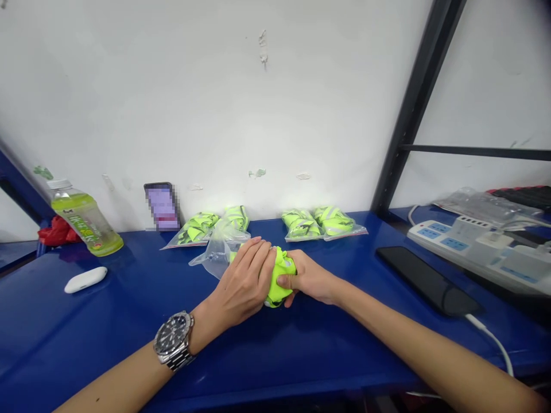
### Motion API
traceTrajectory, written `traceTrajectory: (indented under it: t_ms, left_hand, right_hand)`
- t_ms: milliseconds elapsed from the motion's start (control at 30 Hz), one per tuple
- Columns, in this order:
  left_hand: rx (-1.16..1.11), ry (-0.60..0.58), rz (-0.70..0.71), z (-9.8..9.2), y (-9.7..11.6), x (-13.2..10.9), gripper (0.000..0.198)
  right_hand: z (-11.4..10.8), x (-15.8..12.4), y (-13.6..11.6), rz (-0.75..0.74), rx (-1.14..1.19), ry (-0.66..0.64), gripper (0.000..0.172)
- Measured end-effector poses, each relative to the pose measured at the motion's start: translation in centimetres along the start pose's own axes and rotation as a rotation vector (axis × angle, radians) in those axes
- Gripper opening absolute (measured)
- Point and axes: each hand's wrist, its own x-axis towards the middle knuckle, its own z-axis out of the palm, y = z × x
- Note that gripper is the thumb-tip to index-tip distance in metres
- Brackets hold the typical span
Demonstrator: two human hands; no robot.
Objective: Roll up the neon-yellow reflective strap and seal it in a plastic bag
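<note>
Head cam: neon-green bundle (283, 274) sits mid-surface (129, 321), squeezed from both sides, probably to keep it compact; left hand (245, 284) lies on top, fingers clamped down; right hand (307, 278) grips from 3 o'clock, fingers wrapped tight; clear bag (215, 252) just beside it at 10 o'clock.

Bright, even light from overhead; soft glare on the blue tabletop (129, 321), faint shadows, sharp centre, edges bowed by the lens.

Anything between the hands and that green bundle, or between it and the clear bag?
Nothing visible. The left hand and right hand clasp the green bundle; the clear bag lies just behind it.
</note>
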Motion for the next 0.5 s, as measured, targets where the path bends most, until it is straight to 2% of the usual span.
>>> traceTrajectory:
  t_ms: [67, 133, 233, 333, 500]
  left_hand:
    - [-0.047, 0.009, 0.019, 0.2, 0.6, 0.1, 0.041]
    - [-0.088, 0.010, 0.018, 0.4, 1.1, 0.2, 0.040]
    - [-0.065, -0.029, 0.026, 0.3, 1.4, 0.4, 0.046]
    - [-0.010, -0.122, 0.040, -0.7, 0.8, 0.9, 0.056]
    - [0.030, -0.259, -0.142, -2.5, -1.5, 1.4, 0.087]
  right_hand:
    - [0.8, 0.4, 0.0, -0.044, -0.105, 0.067, 0.019]
    - [1.2, 0.7, 0.2, -0.061, -0.168, 0.078, 0.014]
    - [1.1, 0.9, 0.5, -0.065, -0.157, 0.076, 0.016]
    - [0.4, 0.8, 0.5, -0.104, -0.124, 0.135, 0.019]
    - [-1.1, 0.2, -0.4, -0.172, -0.222, 0.179, 0.035]
